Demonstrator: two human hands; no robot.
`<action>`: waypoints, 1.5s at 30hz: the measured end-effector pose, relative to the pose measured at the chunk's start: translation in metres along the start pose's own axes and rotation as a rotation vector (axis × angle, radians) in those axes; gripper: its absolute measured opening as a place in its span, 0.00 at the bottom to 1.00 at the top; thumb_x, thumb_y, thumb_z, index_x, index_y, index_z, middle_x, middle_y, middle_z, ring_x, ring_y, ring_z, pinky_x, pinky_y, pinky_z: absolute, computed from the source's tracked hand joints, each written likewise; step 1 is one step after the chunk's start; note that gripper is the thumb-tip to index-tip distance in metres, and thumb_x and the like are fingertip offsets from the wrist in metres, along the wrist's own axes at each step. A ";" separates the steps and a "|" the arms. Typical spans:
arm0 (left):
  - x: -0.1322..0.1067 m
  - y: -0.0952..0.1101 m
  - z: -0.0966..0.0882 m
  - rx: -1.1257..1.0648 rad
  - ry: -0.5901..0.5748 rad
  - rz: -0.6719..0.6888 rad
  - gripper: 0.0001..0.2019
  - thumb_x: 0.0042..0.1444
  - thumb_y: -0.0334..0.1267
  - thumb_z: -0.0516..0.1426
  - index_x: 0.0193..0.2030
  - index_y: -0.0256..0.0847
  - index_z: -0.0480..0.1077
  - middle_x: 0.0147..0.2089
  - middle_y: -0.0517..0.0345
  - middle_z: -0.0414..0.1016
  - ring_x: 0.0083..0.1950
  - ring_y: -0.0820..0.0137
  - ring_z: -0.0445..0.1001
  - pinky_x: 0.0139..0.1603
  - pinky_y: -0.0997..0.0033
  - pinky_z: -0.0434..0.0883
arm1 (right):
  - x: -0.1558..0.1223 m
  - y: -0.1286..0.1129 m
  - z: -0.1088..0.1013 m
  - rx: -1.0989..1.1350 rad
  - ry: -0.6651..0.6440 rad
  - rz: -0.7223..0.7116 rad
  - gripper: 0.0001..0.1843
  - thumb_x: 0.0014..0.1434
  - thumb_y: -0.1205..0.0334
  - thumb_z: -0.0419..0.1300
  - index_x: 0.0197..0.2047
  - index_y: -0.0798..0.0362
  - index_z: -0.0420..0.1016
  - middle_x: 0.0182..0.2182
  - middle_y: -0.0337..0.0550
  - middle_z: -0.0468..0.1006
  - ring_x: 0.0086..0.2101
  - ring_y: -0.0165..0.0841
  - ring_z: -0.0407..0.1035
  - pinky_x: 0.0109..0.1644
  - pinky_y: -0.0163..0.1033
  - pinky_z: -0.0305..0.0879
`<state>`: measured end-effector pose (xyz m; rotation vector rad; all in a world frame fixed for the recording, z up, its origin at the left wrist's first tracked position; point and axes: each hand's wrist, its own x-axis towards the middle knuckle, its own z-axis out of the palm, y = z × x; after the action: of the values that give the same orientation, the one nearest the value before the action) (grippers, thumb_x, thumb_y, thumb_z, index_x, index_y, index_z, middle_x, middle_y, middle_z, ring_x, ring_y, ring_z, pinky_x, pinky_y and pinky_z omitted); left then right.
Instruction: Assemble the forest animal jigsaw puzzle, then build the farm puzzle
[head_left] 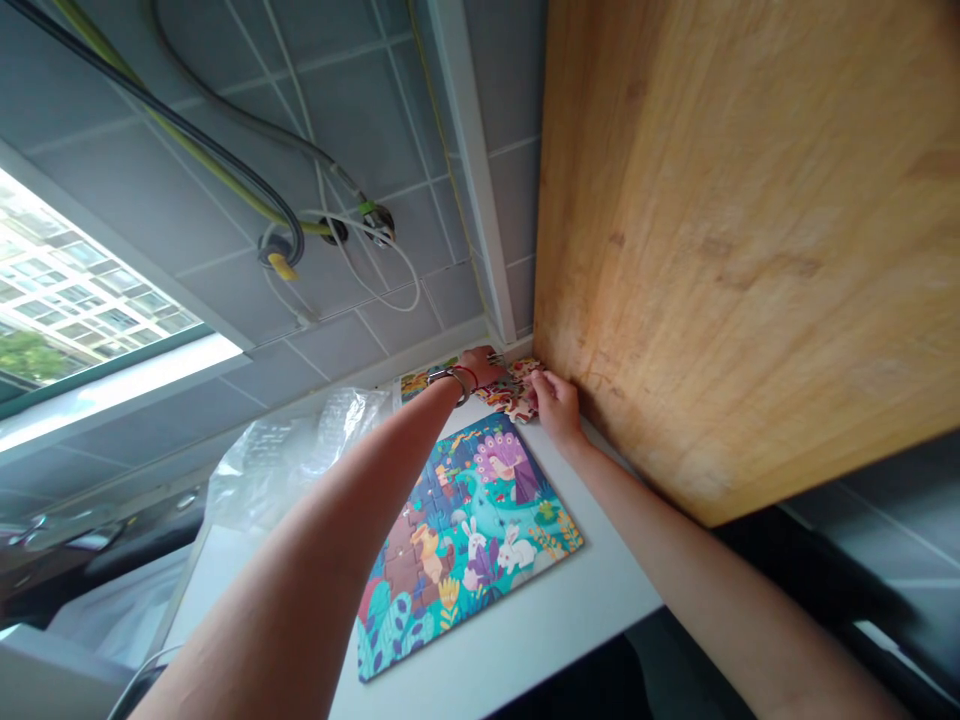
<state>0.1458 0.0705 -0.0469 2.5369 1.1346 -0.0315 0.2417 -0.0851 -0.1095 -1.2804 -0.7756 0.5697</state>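
Both arms are stretched out to the far corner of the white counter (559,625), where a small heap of loose puzzle pieces (516,398) lies right against the foot of a big wooden board (750,230) leaning on the tiled wall. The left hand (480,365), with a band on its wrist (454,380), sits at the heap's 10 o'clock edge, fingers curled down onto the pieces. The right hand (556,402) touches the heap from its 3 o'clock side, fingertips on the nearest pieces. So the heap lies between the two hands, about 4 o'clock from the left and 9 o'clock from the right, and both are about equally near it. Whether either hand has actually pinched up a piece I cannot tell, as the fingers hide it. Nearer the person, at 6 o'clock from the heap, lies one assembled puzzle (465,540) with rabbits and a peacock, flat on the counter, its long axis running from about 7 to 1 o'clock, partly under the left forearm. By count there are two hands, one heap whose pieces are too small to number, one finished puzzle, one board, and one more printed sheet (418,383) peeking out at the left wrist's 9 o'clock. Crumpled clear plastic (285,460) lies well off at 9 o'clock.
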 end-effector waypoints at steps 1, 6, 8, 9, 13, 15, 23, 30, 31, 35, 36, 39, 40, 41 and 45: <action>-0.002 -0.003 -0.003 -0.014 -0.001 -0.024 0.19 0.70 0.45 0.61 0.62 0.39 0.71 0.62 0.46 0.74 0.57 0.59 0.77 0.56 0.51 0.79 | 0.001 0.000 -0.001 -0.003 0.004 0.004 0.31 0.61 0.29 0.58 0.34 0.52 0.78 0.21 0.38 0.73 0.22 0.32 0.66 0.25 0.37 0.62; -0.017 -0.018 -0.020 -0.123 -0.008 -0.084 0.18 0.70 0.45 0.61 0.62 0.38 0.71 0.59 0.47 0.76 0.53 0.60 0.79 0.52 0.53 0.80 | 0.005 0.001 -0.004 0.012 0.017 0.013 0.32 0.59 0.28 0.59 0.34 0.52 0.78 0.21 0.39 0.74 0.22 0.32 0.67 0.25 0.37 0.63; -0.028 -0.024 -0.027 -0.166 0.006 -0.067 0.17 0.70 0.41 0.59 0.62 0.39 0.71 0.53 0.48 0.79 0.47 0.61 0.81 0.46 0.56 0.82 | 0.005 0.000 -0.004 0.026 0.027 0.016 0.32 0.58 0.28 0.60 0.34 0.52 0.78 0.21 0.39 0.74 0.22 0.33 0.67 0.26 0.37 0.64; -0.034 -0.027 -0.030 -0.180 0.020 -0.050 0.17 0.70 0.39 0.57 0.62 0.39 0.72 0.51 0.48 0.81 0.45 0.62 0.82 0.44 0.57 0.83 | 0.005 0.000 -0.003 0.032 0.028 0.019 0.32 0.57 0.28 0.60 0.33 0.52 0.78 0.21 0.38 0.74 0.22 0.33 0.67 0.26 0.37 0.64; -0.078 -0.037 -0.039 -0.190 0.103 0.057 0.22 0.62 0.34 0.57 0.63 0.38 0.72 0.50 0.50 0.83 0.50 0.60 0.83 0.54 0.56 0.81 | 0.003 -0.003 -0.003 0.024 -0.014 0.029 0.33 0.56 0.27 0.60 0.33 0.52 0.78 0.21 0.38 0.73 0.21 0.32 0.65 0.24 0.37 0.62; -0.112 -0.043 -0.036 -0.184 0.141 0.130 0.25 0.57 0.31 0.59 0.63 0.42 0.73 0.57 0.53 0.81 0.59 0.61 0.79 0.65 0.58 0.75 | 0.002 -0.004 -0.003 0.017 -0.035 0.032 0.33 0.56 0.27 0.60 0.34 0.52 0.78 0.21 0.38 0.73 0.22 0.32 0.65 0.24 0.37 0.62; -0.261 -0.080 0.042 -0.105 0.229 0.438 0.30 0.61 0.25 0.55 0.68 0.51 0.68 0.71 0.50 0.68 0.71 0.59 0.70 0.70 0.53 0.73 | -0.003 -0.002 0.000 0.012 -0.065 0.009 0.31 0.57 0.28 0.62 0.33 0.51 0.78 0.22 0.37 0.72 0.22 0.30 0.65 0.25 0.36 0.62; -0.326 -0.106 0.068 -0.027 0.168 0.375 0.39 0.65 0.40 0.61 0.80 0.53 0.51 0.83 0.46 0.44 0.81 0.44 0.51 0.75 0.39 0.64 | -0.003 0.001 -0.001 -0.041 -0.053 -0.009 0.31 0.56 0.29 0.65 0.33 0.53 0.80 0.20 0.37 0.73 0.21 0.29 0.65 0.24 0.34 0.60; -0.333 -0.111 0.067 -0.022 0.165 0.370 0.40 0.65 0.43 0.61 0.80 0.53 0.51 0.83 0.46 0.46 0.80 0.44 0.52 0.75 0.39 0.65 | -0.003 0.001 -0.001 -0.044 -0.050 -0.002 0.31 0.55 0.29 0.65 0.34 0.53 0.80 0.20 0.37 0.73 0.21 0.29 0.65 0.24 0.34 0.60; -0.360 -0.131 0.070 -0.011 0.202 0.310 0.35 0.68 0.48 0.60 0.78 0.55 0.56 0.79 0.48 0.57 0.79 0.46 0.57 0.74 0.41 0.67 | -0.006 -0.003 -0.002 -0.107 -0.065 -0.041 0.31 0.57 0.29 0.65 0.35 0.52 0.80 0.20 0.37 0.73 0.21 0.30 0.66 0.25 0.35 0.63; -0.365 -0.135 0.073 -0.016 0.225 0.289 0.33 0.68 0.49 0.60 0.77 0.55 0.58 0.78 0.49 0.59 0.79 0.47 0.58 0.73 0.41 0.68 | -0.009 -0.005 -0.001 -0.144 -0.090 -0.072 0.30 0.59 0.29 0.64 0.35 0.52 0.80 0.21 0.38 0.74 0.22 0.32 0.67 0.26 0.36 0.65; -0.372 -0.142 0.084 -0.057 0.286 0.234 0.32 0.68 0.49 0.61 0.77 0.54 0.60 0.77 0.49 0.63 0.78 0.47 0.59 0.73 0.41 0.68 | -0.026 -0.017 0.007 -0.293 -0.249 -0.198 0.26 0.66 0.35 0.60 0.40 0.50 0.82 0.27 0.42 0.80 0.29 0.37 0.74 0.35 0.41 0.73; -0.371 -0.142 0.087 -0.072 0.297 0.224 0.33 0.68 0.50 0.61 0.77 0.53 0.59 0.76 0.48 0.64 0.78 0.47 0.59 0.73 0.41 0.68 | -0.034 -0.022 0.013 -0.345 -0.340 -0.250 0.24 0.68 0.37 0.59 0.41 0.50 0.83 0.31 0.44 0.81 0.33 0.39 0.77 0.40 0.43 0.75; -0.369 -0.142 0.089 -0.084 0.306 0.218 0.33 0.68 0.50 0.61 0.77 0.53 0.60 0.75 0.48 0.66 0.78 0.47 0.59 0.74 0.40 0.67 | -0.043 -0.028 0.019 -0.396 -0.455 -0.303 0.21 0.69 0.41 0.59 0.44 0.48 0.84 0.36 0.45 0.83 0.38 0.41 0.78 0.45 0.46 0.76; -0.352 -0.139 0.086 -0.127 0.359 0.206 0.30 0.68 0.49 0.61 0.75 0.53 0.63 0.71 0.50 0.71 0.78 0.48 0.60 0.74 0.37 0.65 | -0.075 -0.045 0.051 -0.580 -1.058 -0.458 0.29 0.61 0.47 0.72 0.64 0.41 0.77 0.62 0.49 0.76 0.61 0.49 0.71 0.67 0.57 0.67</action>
<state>-0.1825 -0.1249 -0.1130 2.5929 0.9513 0.5502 0.1526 -0.1198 -0.0746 -1.1944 -2.1739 0.6542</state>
